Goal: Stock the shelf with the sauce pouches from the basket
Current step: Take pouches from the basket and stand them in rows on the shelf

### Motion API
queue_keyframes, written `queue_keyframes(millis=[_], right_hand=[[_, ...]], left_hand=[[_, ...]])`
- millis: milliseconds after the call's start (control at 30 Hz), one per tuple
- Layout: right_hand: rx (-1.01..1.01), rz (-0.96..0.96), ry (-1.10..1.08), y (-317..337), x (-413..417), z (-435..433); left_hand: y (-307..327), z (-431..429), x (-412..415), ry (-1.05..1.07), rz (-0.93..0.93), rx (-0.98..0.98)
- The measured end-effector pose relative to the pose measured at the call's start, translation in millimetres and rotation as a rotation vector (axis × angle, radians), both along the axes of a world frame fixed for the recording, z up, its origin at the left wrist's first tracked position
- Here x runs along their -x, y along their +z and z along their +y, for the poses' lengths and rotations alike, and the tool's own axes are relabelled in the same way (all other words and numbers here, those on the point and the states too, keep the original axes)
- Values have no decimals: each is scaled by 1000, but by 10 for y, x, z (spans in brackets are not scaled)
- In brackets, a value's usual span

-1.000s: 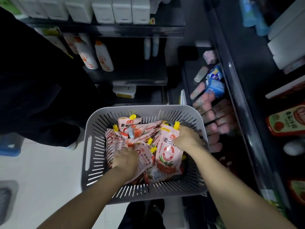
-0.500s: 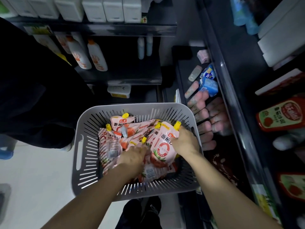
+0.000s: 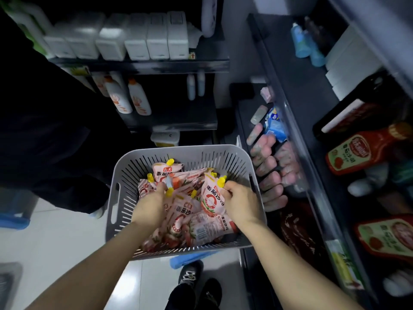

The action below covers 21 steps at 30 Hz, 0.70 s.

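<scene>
While upright in the basket [image 3: 178, 151], sauce pouch [image 3: 211, 201] in the right hand [image 3: 241, 203]

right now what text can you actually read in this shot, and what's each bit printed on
"番茄沙司": on the upright pouch that the right hand grips.
"海天" and "番茄": on the far pouch; the rest is covered.
"番茄沙": on the middle pouch.
Ketchup bottle label on the shelf: too blurred to read.
Small print on the pouch backs: too small to read.
</scene>
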State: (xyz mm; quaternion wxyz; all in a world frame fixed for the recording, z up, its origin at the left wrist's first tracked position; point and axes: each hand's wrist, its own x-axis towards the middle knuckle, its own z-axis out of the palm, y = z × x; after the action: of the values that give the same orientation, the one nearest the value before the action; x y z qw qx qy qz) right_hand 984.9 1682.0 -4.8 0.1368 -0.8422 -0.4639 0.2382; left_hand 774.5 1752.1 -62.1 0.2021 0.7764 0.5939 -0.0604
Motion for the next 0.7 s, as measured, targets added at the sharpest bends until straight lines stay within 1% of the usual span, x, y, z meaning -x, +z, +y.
queue_keyframes(millis=[100,167,233,367,600,700], right_hand=[[-76,38,-19,75,7,-96],[-128,65,-18,144,-9,-145],[-184,85,-18,250,-24,-194],[-256,80,-5,477,-56,-317],[-402,8,-53,995,-135,-544],[-444,-62,-99,1216,-127,-680]], left_hand=[[134,36,87,260,-253,43],[259,28,147,347,-385,80],[432,9,163,372,-495,97],[842,-47,84,328,-599,76],[1470,-21,-93,88,-653,2],[1743,14,-135,-62,-682,-25]])
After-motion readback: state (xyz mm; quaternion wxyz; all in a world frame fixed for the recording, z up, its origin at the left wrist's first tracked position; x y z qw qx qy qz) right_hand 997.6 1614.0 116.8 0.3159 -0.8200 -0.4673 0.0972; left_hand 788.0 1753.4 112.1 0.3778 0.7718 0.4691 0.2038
